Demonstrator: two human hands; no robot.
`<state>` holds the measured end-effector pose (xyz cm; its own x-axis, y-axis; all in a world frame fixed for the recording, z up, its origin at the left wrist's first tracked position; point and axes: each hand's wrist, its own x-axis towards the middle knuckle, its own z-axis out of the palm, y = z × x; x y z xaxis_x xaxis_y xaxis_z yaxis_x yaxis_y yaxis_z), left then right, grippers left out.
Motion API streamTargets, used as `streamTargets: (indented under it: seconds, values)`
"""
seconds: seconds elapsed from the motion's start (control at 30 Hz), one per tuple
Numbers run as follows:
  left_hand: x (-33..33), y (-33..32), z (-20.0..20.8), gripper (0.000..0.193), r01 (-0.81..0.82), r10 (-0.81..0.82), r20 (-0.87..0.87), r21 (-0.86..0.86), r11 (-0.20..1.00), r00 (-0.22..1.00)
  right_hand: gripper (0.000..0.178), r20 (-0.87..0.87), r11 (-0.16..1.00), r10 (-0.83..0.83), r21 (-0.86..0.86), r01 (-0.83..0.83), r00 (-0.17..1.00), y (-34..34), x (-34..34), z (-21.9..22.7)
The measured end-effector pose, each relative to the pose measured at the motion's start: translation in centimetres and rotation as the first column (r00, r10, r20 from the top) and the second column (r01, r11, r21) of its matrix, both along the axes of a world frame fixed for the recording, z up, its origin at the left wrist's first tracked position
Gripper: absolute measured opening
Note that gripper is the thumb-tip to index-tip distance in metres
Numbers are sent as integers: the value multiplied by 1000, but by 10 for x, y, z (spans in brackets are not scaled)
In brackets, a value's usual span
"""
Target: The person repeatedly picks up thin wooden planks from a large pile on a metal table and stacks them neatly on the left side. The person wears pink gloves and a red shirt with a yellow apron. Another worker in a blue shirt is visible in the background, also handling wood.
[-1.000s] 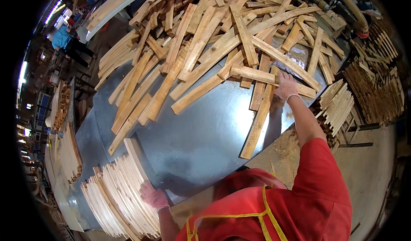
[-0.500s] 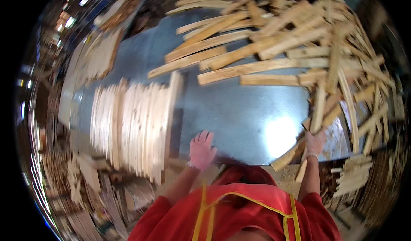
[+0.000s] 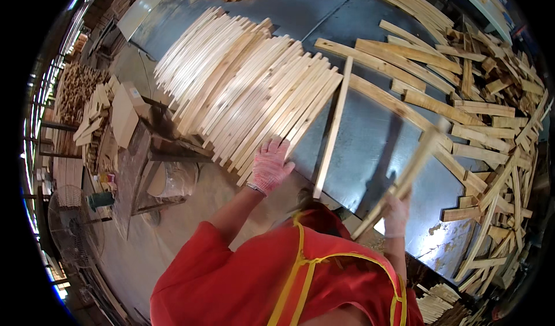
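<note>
Our gloved right hand [image 3: 396,215] closed round long pale wooden strip [image 3: 417,159], slanting over grey metal table [image 3: 359,132]. Our left hand [image 3: 270,165], fingers loosely spread, against near ends of close-packed narrow whitish wooden slats [image 3: 248,94]. Farther right, jumbled yellow-brown wooden boards [image 3: 485,107].

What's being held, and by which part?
Right hand: a wooden slat, gripped between its middle and near end. Left hand: nothing gripped; fingers at the slat row.

kinda dim workshop, blown-out light strips [image 3: 60,291] down the left edge, white glare on the metal tabletop [image 3: 352,164], long dark shadow [image 3: 386,152] across it, raised board [image 3: 404,174] smeared with motion blur, fisheye bending stuff toward the black rim
</note>
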<state>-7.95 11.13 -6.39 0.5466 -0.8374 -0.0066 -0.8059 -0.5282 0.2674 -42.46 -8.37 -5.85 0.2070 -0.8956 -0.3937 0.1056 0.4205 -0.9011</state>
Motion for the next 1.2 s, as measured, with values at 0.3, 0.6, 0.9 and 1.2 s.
streamTargets:
  seconds: [0.3,0.6,0.9,1.2]
  values:
    - [-21,-18,4,80,146,-155,-65,-124,982,986,76,-21,681,730,106,-725,683,7,220,-33]
    - [-7,-17,-8,61,135,-107,177,-154,979,978,67,-980,452,-64,-195,-870,187,-218,152,7]
    - [26,105,-9,27,-710,703,-102,-133,692,704,73,-940,470,338,135,-872,37,-264,69,-9]
    - [54,141,-49,46,-951,268,-929,291,103,-255,54,-552,497,733,38,-867,397,-66,180,-54]
